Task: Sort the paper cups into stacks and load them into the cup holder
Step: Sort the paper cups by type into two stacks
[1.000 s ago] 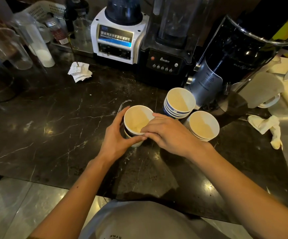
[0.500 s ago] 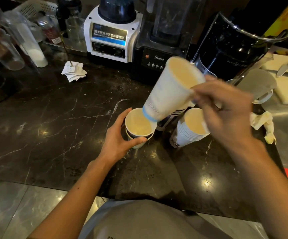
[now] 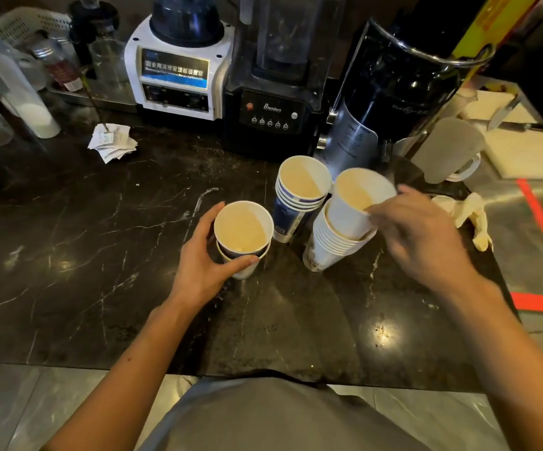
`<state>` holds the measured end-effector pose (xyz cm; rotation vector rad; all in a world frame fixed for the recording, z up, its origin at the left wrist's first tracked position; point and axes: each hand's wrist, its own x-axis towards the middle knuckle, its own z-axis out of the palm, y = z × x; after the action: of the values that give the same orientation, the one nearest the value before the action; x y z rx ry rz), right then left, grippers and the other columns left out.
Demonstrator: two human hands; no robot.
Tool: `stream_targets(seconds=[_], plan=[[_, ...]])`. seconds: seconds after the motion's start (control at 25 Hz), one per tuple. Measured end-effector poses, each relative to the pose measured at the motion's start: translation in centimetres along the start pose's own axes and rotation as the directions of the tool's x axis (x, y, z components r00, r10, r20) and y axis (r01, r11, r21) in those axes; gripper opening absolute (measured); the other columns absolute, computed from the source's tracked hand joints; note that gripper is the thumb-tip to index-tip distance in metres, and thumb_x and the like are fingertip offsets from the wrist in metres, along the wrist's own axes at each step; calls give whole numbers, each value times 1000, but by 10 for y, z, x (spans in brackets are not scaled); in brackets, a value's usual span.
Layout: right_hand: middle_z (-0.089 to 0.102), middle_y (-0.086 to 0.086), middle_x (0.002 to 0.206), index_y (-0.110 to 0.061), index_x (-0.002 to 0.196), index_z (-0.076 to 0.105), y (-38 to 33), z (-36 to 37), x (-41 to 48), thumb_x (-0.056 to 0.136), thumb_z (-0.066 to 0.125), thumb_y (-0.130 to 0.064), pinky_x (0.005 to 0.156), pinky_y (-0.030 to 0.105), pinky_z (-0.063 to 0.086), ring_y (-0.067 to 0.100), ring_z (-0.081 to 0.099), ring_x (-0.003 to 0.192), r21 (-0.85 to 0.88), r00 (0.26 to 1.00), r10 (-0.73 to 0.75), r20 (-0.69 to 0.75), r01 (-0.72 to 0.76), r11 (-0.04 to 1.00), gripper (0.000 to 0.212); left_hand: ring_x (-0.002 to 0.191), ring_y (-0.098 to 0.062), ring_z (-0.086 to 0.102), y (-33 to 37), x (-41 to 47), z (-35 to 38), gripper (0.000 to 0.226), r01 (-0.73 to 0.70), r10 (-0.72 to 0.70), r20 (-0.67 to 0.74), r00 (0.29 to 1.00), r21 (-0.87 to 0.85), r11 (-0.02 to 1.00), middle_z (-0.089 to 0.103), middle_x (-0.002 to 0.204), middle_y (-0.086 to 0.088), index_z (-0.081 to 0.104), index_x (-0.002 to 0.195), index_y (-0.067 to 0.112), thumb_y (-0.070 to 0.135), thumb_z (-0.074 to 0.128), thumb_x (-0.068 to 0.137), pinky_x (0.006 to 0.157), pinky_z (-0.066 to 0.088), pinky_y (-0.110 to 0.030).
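Note:
Three groups of paper cups stand on the dark marble counter (image 3: 84,255). My left hand (image 3: 198,268) grips a short stack of two nested cups (image 3: 242,236) in the middle. Behind it leans a stack of blue-banded cups (image 3: 299,196). To the right is a taller stack of white cups (image 3: 328,249), tilted. My right hand (image 3: 416,229) holds a single white cup (image 3: 354,203) by its rim, its base set into the top of that white stack. No cup holder is identifiable in view.
Two blenders (image 3: 179,63) (image 3: 273,102) and a black machine (image 3: 393,92) line the back. Folded paper slips (image 3: 112,143) lie at left, clear containers (image 3: 13,92) far left, a crumpled cloth (image 3: 468,216) at right, a knife on a board (image 3: 507,109) beyond.
My right hand lifted one white cup off the middle stack, swung it right and lowered it into the white stack. My left hand stayed on the middle stack.

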<state>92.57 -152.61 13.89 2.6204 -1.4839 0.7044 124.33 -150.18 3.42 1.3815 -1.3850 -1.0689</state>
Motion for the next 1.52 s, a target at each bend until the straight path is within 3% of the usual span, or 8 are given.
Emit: stream_targets(seconds=[0.12,0.24,0.52,0.68,0.96,1.28,1.4,1.52], plan=[[73,3,102,-14,110,72,-4,21,-6,96,59,-21,105,41,41,26,65,100,22,959,65,275,-74,997,20,125,16,40,0,1,1,93,5,-5,16,1000,-14,1000,42,129,41,34,139,44,24,87,66,99,34,-3],[66,2,119,-15,125,65,-28,22,0,97,59,-32,108,33,35,20,57,114,52,981,83,173,-93,994,33,131,4,41,-4,-3,1,100,43,-42,40,998,-11,999,44,134,31,33,143,39,27,89,62,104,36,-13],[68,4,116,-15,120,67,-91,77,35,96,61,-26,110,42,39,22,60,112,194,900,-274,340,218,957,27,111,27,44,-6,-8,8,90,83,-83,33,996,-12,996,45,122,35,33,136,37,18,87,67,88,37,2],[73,8,94,-9,98,73,-93,61,55,92,59,-17,98,50,48,28,66,90,218,957,-280,77,258,941,17,119,10,50,-6,-8,3,86,97,-98,63,993,6,995,48,126,30,34,136,39,21,85,70,98,42,-11],[69,14,88,3,98,72,-52,-34,105,94,61,-7,80,21,42,19,58,82,124,908,-61,-414,122,985,15,132,0,37,-4,-8,2,91,95,-97,25,995,57,994,43,140,19,35,146,30,22,85,70,110,32,-27],[71,10,95,-6,106,72,-23,17,86,94,59,-14,77,44,52,32,63,92,58,996,-84,-33,85,995,19,129,3,38,5,-8,-4,92,83,-83,-2,997,49,995,42,132,29,36,145,30,21,86,68,115,34,-37],[68,2,106,-19,114,69,-22,37,82,99,54,-26,81,50,52,25,59,103,-4,932,-7,362,9,1000,22,130,3,42,23,-9,-13,93,20,-17,-53,998,51,998,42,130,34,37,145,32,30,85,66,113,38,-39],[61,0,128,-19,127,63,-21,51,66,100,51,-32,100,46,46,19,53,120,136,904,-2,427,-62,989,33,131,-1,44,58,-6,-26,96,-111,118,-126,985,60,992,45,138,23,37,147,23,36,84,65,111,41,-39]])
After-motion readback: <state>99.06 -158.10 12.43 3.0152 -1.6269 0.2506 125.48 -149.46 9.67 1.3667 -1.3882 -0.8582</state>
